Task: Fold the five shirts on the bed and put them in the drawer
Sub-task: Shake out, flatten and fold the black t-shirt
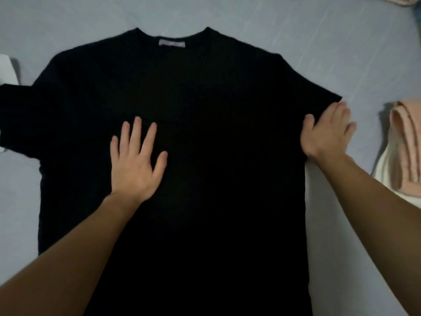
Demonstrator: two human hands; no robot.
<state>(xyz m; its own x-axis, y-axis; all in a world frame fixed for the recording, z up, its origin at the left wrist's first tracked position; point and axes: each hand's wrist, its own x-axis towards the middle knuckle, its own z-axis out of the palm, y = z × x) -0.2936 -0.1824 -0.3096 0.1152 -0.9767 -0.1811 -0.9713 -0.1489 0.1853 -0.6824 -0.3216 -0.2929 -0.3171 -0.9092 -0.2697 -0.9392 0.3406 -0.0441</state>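
Flat on bed (296,30), black shirt (205,99), neck label (172,43) unreadable, left hand (134,165) spread, right hand (328,133) flat at sleeve.

Neck label (172,43) print unreadable

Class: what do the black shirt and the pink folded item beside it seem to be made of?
Black crew-neck shirt: probably knit cotton or a blend; matte, soft, slightly fuzzy edges. Pink folded item: likely thicker cloth, perhaps fleece or terry; plump rounded folds. Blur leaves both uncertain.
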